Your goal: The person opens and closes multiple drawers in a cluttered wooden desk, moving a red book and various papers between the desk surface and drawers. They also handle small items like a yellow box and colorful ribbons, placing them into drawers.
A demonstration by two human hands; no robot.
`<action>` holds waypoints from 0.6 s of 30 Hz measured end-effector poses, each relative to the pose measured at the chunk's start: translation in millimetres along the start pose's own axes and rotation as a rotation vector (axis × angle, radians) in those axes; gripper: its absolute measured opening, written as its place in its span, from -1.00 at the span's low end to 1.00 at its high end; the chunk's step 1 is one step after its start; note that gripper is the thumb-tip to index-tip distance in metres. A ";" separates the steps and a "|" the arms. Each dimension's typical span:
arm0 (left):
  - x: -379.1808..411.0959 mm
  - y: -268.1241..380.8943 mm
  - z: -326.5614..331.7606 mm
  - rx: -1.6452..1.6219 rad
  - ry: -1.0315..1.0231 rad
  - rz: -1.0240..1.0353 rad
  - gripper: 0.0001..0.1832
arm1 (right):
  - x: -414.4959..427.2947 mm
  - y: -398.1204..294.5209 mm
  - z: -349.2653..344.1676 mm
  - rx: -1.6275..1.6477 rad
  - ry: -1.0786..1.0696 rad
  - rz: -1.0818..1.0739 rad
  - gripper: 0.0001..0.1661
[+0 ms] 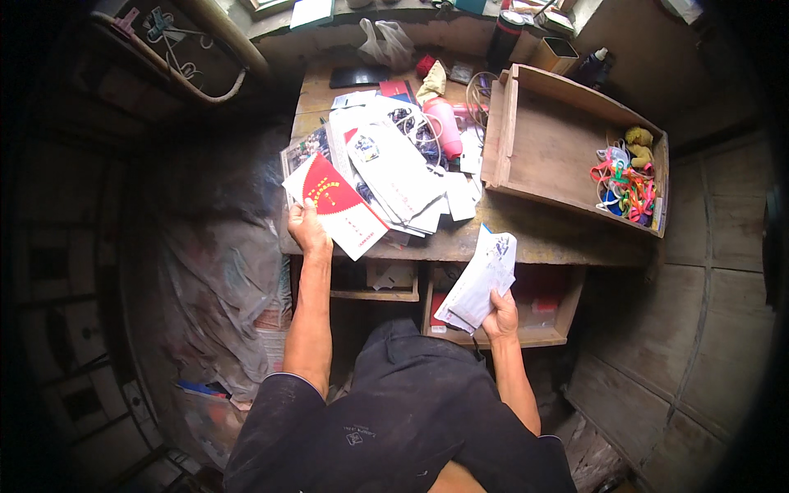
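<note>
My left hand (310, 229) grips the lower left edge of a red and white printed booklet (336, 206) over the desk's left front edge. In my right hand (501, 315) is a bundle of white papers or envelopes (479, 286), tilted above an open desk drawer (558, 330). Between and beyond the hands, a loose pile of white envelopes and papers (394, 179) covers the left part of the wooden desk (555, 237). A pink hair dryer (445, 126) lies against the pile's right side, among cables.
A wooden drawer box (555, 135) rests on the desk's right side, holding colourful straps (625, 191) and a small yellow plush toy (640, 146). Another open drawer (376, 294) sits under the desk. At the back are a plastic bag (388, 44), a black tablet-like object (359, 77) and a dark bottle (505, 40).
</note>
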State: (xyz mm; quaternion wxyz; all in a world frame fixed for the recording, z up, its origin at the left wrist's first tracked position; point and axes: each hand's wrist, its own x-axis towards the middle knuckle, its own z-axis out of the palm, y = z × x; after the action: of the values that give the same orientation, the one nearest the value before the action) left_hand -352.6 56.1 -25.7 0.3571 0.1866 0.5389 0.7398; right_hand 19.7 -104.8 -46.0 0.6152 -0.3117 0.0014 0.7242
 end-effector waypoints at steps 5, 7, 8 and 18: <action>-24.3 -4.5 6.6 0.002 -0.095 -0.030 -0.91 | -6.3 -1.5 7.1 -0.012 -0.007 -0.013 -0.38; -32.6 -9.2 5.5 0.003 -0.119 -0.040 -0.92 | -9.1 -2.0 18.7 -0.014 -0.027 -0.022 -0.38; -37.4 -12.4 2.3 0.008 -0.144 -0.056 -0.92 | -10.5 -2.6 23.9 -0.017 -0.034 -0.018 -0.37; -136.3 -22.3 28.6 -0.039 -0.355 -0.314 -0.85 | -3.2 0.9 47.8 -0.233 -0.098 0.009 -0.37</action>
State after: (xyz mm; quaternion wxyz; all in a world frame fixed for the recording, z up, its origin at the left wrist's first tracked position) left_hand -234.3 -20.7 -21.7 0.5604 0.2209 0.4755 0.6411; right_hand -2.4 -89.4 -6.4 0.5708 -0.3454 -0.1116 0.7365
